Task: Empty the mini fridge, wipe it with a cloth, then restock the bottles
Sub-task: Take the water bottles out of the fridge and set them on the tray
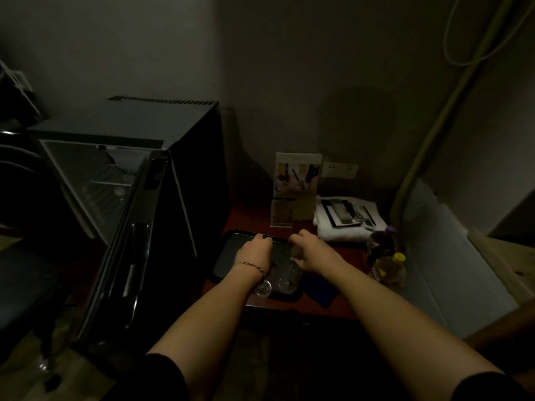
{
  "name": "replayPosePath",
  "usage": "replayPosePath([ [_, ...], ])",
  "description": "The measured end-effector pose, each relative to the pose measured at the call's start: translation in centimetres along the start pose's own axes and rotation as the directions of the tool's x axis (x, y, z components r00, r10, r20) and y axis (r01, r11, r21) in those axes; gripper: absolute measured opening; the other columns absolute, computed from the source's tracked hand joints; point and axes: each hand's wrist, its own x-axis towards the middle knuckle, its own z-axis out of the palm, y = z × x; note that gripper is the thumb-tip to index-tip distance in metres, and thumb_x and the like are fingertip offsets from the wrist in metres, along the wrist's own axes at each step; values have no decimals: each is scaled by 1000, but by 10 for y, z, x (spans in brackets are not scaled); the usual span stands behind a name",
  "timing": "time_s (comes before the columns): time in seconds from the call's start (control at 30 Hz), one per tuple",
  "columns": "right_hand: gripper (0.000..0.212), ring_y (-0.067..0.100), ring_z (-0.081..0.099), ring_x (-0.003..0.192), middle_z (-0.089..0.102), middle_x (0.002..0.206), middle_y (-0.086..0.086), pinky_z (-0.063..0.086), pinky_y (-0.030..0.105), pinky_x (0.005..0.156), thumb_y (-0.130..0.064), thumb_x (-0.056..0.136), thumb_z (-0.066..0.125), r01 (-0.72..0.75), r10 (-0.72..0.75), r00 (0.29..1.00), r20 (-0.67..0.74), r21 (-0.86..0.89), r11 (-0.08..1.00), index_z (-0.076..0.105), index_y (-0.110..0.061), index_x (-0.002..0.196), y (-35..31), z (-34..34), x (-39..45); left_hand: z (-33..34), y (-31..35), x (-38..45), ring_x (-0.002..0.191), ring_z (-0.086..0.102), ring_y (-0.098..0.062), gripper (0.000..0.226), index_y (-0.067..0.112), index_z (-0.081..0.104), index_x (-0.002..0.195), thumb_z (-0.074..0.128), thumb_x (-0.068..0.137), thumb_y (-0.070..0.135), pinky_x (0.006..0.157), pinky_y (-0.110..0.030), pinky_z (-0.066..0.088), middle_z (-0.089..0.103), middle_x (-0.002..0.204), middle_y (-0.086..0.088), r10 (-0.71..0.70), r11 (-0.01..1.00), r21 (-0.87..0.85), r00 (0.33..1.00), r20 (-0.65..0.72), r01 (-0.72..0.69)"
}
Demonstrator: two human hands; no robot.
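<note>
Fingers of left hand (256, 251) and right hand (308, 253) curled down over clear plastic bottles (285, 277) lying on black rectangular tray (231, 253) near front edge of red-brown bench (344, 256); whether clamped or merely resting, cannot tell. Black mini fridge (121, 180) left of bench, door swung open, shelves seemingly bare. Likely light, smooth, slippery bottles; best gripped round the middle. Yellow-capped bottle (390, 269) near right edge. Folded white cloth (341, 227) toward back.

My left hand (254, 253) and right hand (309, 253) each grip a clear bottle (285, 277) lying on the black tray (228, 256). The mini fridge (121, 169) stands open at my left.
</note>
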Motion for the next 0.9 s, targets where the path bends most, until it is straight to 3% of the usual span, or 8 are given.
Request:
replayPosePath([
  [0.3, 43, 30, 58, 111, 46, 130, 6, 52, 46, 91, -24, 92, 67, 12, -12, 999, 38, 22, 1000, 50, -18, 131, 45, 9, 104, 23, 0, 109, 108, 54, -30, 28, 16, 50, 115, 64, 91, 21, 85, -43, 49, 48, 118, -7, 13, 999, 39, 1000, 27, -14],
  [0.5, 45, 33, 59, 109, 45, 128, 6, 53, 47, 90, -25, 93, 65, 43, -46, 993, 110, 35, 998, 49, -20, 134, 81, 25, 177, 38, 1, 184, 108, 53, -29, 31, 16, 50, 115, 65, 88, 12, 87, -42, 51, 47, 118, -7, -56, 998, 33, 995, 79, 53],
  [0.77, 44, 32, 58, 108, 44, 130, 7, 51, 41, 88, -21, 94, 63, 44, -47, 976, 212, 20, 999, 48, -19, 135, 119, 45, 238, 75, -1, 248, 109, 53, -30, 33, 18, 48, 122, 62, 91, 17, 81, -42, 49, 46, 121, -6, -89, 996, 45, 985, 149, 83],
  [0.9, 45, 35, 58, 107, 44, 131, 11, 52, 44, 88, -22, 95, 60, 53, -61, 970, 235, 38, 998, 46, -17, 138, 121, 50, 250, 76, 0, 259, 110, 51, -30, 32, 19, 48, 123, 59, 93, 18, 77, -41, 46, 45, 122, -6, -77, 997, 43, 985, 156, 71],
])
